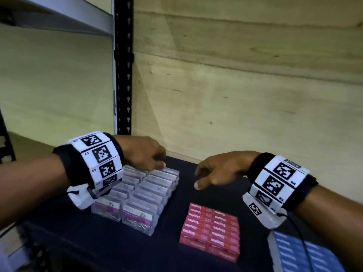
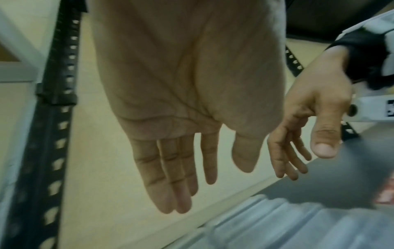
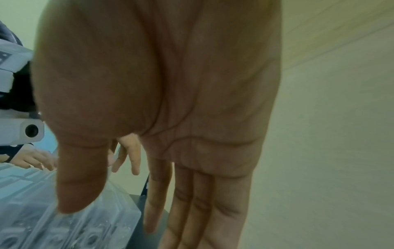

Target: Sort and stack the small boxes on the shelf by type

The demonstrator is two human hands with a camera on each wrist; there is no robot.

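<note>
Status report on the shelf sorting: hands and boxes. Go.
Left hand open above clear plastic paper-clip boxes, no grip. Right hand open, empty, over black shelf. Red staples boxes stacked, untouched. Nothing blocking.

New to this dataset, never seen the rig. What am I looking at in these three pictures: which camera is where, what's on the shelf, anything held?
No robot here: a person works with two bare hands, wearing wristbands printed with black-and-white marker squares.

The wide picture comes from a camera on the person's head, looking down at a dark shelf. The other two come from cameras strapped to each wrist, looking along the palm to the fingers.

On the shelf lie three groups: clear paper clip boxes on the left, red Staples boxes in the middle, and blue boxes at the lower right edge.

The left hand is over the far end of the clear boxes, fingers straight in its wrist view. The right hand hovers over bare shelf, fingers relaxed. Neither holds anything.
</note>
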